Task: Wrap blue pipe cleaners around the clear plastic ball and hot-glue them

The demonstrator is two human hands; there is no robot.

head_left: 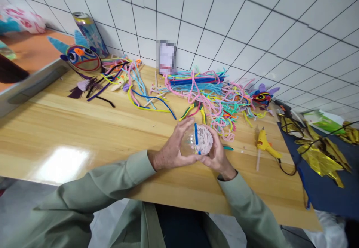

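Note:
Between my two hands is a clear round ball (189, 145), its right part covered with pale pink fuzzy coils. A blue pipe cleaner strip (196, 134) runs down it where the clear part meets the pink. My left hand (171, 149) wraps the clear side, with the thumb side toward me. Around the pink side curls my right hand (217, 154), and the fingers of both hands come near each other below the ball. Just beyond the ball lie pliers with green and yellow handles (203, 114), partly hidden by my hands.
A tangle of colourful pipe cleaners (207, 98) spreads along the tiled wall. A yellow glue gun (265, 144) lies at right, its cord trailing off the edge. Decorated masks (84, 59) and a can (89, 31) stand at far left. Gold foil (322, 158) covers part of the blue surface.

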